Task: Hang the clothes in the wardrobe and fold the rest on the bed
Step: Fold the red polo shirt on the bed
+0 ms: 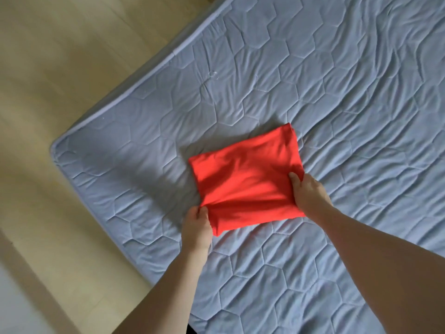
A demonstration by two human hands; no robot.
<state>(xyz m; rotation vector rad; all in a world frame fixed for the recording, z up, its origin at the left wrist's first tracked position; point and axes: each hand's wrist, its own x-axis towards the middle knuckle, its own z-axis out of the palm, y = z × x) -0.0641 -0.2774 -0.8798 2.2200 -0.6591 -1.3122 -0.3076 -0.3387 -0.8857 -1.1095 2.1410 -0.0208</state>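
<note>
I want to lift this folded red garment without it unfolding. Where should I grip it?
Take the folded red garment at its two near corners, coming from the near edge, as the left hand and right hand do; its flat rectangle probably holds best that way.

We find no readable text, label, brand, number or sign on the folded red cloth garment (pixel 245 179) or the grey-blue quilted bed (pixel 337 92).
</note>
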